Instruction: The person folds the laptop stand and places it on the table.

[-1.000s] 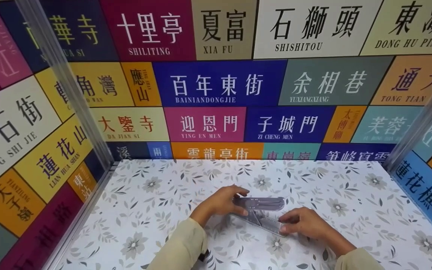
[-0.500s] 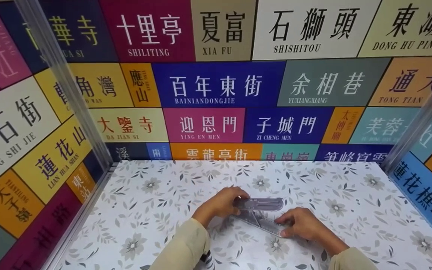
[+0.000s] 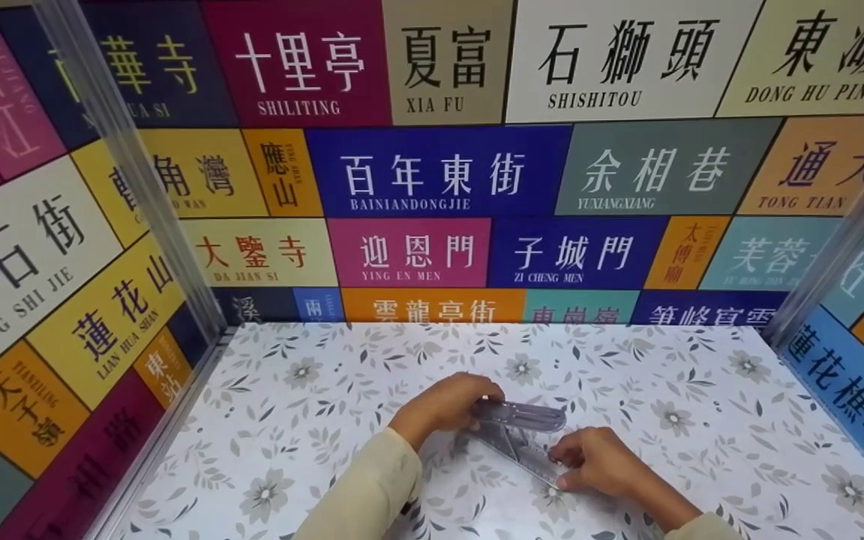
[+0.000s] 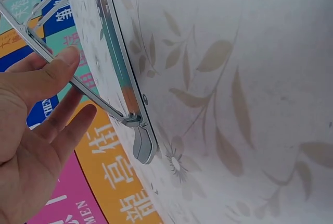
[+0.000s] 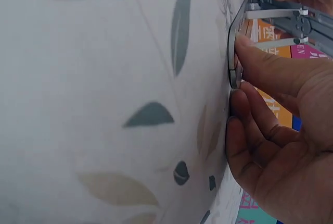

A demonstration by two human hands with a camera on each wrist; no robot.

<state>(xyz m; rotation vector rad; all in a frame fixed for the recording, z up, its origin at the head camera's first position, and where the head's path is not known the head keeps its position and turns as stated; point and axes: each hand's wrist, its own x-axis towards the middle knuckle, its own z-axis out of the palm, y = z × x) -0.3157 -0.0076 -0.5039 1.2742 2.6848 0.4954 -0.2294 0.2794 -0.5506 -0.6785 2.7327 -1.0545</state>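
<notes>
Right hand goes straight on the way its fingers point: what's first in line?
The folding stand's lower bar. The right hand's thumb appears to touch that end, though exact depth is hard to judge.

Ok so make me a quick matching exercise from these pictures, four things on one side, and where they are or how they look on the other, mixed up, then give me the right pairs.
Column one
1. Folding stand
2. Left hand
3. Right hand
4. Tabletop

Column two
A. At the end of the lower part, down by the patterned surface
B. White, with grey flowers and leaves
C. Opened out, its two main parts at an angle
D. Holding the raised upper part

Right pairs: 1-C, 2-D, 3-A, 4-B
</notes>
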